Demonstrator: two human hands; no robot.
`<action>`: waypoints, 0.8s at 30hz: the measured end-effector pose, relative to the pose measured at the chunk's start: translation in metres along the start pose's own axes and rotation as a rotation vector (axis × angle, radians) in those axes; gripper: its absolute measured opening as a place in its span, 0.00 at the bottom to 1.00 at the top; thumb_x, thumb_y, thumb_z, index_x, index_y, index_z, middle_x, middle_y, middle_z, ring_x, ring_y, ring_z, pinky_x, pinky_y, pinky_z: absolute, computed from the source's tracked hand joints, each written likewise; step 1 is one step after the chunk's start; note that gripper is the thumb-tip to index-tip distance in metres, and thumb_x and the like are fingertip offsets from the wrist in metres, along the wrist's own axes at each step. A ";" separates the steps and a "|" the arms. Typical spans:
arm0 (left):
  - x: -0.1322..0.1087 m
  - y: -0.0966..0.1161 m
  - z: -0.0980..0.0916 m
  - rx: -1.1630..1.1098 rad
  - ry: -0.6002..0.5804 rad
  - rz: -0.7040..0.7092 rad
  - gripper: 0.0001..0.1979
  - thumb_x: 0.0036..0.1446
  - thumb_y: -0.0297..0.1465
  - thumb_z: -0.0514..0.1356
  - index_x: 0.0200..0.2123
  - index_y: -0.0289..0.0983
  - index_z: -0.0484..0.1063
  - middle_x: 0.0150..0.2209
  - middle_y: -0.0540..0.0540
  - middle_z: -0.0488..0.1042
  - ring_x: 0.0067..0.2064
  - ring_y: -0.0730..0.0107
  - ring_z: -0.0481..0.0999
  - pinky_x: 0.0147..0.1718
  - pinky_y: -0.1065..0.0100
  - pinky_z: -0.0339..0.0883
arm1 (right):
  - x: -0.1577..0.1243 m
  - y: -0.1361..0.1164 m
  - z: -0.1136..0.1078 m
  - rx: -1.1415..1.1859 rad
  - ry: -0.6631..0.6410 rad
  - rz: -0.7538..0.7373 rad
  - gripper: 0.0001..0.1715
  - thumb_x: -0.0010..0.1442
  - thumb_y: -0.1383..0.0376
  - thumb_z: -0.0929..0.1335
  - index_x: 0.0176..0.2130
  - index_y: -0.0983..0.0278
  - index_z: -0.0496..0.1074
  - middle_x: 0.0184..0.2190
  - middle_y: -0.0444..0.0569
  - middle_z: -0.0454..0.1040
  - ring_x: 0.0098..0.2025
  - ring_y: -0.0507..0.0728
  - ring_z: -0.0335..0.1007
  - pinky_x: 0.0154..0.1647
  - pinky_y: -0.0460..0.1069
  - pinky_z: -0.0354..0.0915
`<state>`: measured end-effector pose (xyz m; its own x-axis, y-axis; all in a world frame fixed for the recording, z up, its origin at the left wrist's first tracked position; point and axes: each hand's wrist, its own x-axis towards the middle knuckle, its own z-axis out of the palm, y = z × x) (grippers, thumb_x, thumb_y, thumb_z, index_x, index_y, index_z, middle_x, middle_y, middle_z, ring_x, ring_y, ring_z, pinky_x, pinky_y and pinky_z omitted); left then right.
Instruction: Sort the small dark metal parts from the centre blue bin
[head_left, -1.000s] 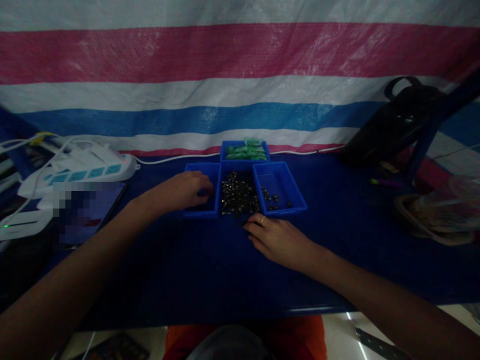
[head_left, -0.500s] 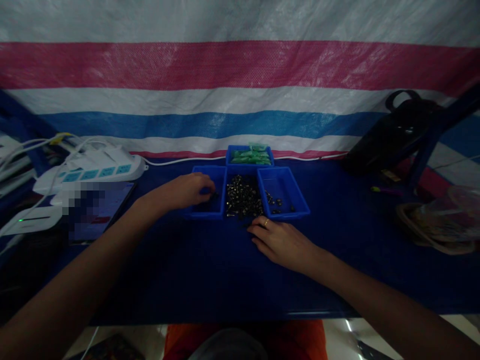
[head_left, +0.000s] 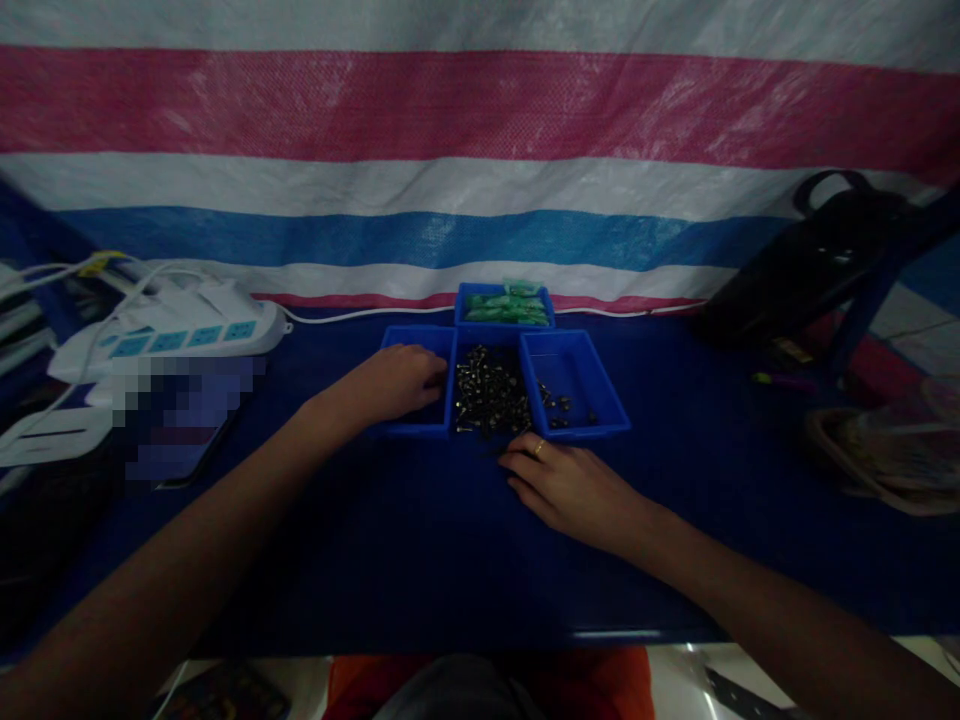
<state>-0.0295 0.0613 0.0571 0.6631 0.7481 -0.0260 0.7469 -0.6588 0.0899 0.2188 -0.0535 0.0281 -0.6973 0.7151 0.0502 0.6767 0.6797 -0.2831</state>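
Four small blue bins stand mid-table on the dark blue top. My left hand (head_left: 397, 382) reaches into the left bin (head_left: 417, 338), fingers curled down inside it; what they hold, if anything, is hidden. The middle bin (head_left: 487, 389) is full of small dark metal parts. The right bin (head_left: 576, 365) has only a few parts. A rear bin (head_left: 504, 304) holds green pieces. My right hand (head_left: 570, 484), with a ring on one finger, rests on the table just in front of the middle bin, fingers bent and close together at the bin's front edge.
A white power strip (head_left: 180, 333) with cables and a tablet-like device (head_left: 176, 410) lie at the left. A black bag (head_left: 817, 260) leans at the right, with a basket (head_left: 885, 450) and a pen (head_left: 780, 380) nearby. A striped tarp (head_left: 480, 150) hangs behind the table.
My left hand has pushed slightly farther right inside the left bin. My right hand has barely moved. The view shifted a little with my head.
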 end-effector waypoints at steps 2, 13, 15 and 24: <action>0.001 0.000 -0.010 -0.012 0.050 -0.040 0.07 0.53 0.31 0.55 0.32 0.39 0.73 0.31 0.47 0.74 0.33 0.67 0.72 0.34 0.68 0.63 | 0.001 -0.001 0.000 0.002 0.005 0.005 0.14 0.64 0.66 0.60 0.47 0.64 0.69 0.44 0.51 0.69 0.43 0.54 0.70 0.42 0.50 0.70; 0.068 0.104 -0.017 0.004 0.413 0.171 0.07 0.58 0.30 0.54 0.33 0.34 0.71 0.32 0.45 0.74 0.37 0.65 0.71 0.39 0.63 0.62 | 0.006 -0.004 0.008 -0.005 0.013 0.009 0.10 0.63 0.71 0.60 0.42 0.66 0.68 0.38 0.50 0.70 0.36 0.51 0.70 0.33 0.45 0.65; 0.076 0.114 -0.010 0.042 0.419 0.171 0.08 0.59 0.29 0.53 0.33 0.34 0.71 0.31 0.44 0.74 0.37 0.64 0.71 0.38 0.63 0.62 | 0.008 -0.003 0.008 0.007 0.035 0.016 0.09 0.63 0.71 0.60 0.41 0.66 0.68 0.37 0.50 0.71 0.36 0.52 0.70 0.35 0.46 0.66; -0.008 0.100 0.003 -0.017 0.453 0.389 0.10 0.61 0.30 0.50 0.33 0.36 0.70 0.26 0.48 0.71 0.28 0.73 0.69 0.28 0.71 0.63 | 0.010 -0.002 0.010 0.029 0.044 0.037 0.11 0.62 0.70 0.60 0.44 0.68 0.67 0.41 0.53 0.70 0.37 0.55 0.71 0.35 0.48 0.67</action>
<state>0.0404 -0.0106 0.0633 0.7976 0.4135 0.4392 0.4497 -0.8929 0.0239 0.2087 -0.0491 0.0199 -0.6604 0.7466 0.0811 0.6942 0.6481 -0.3133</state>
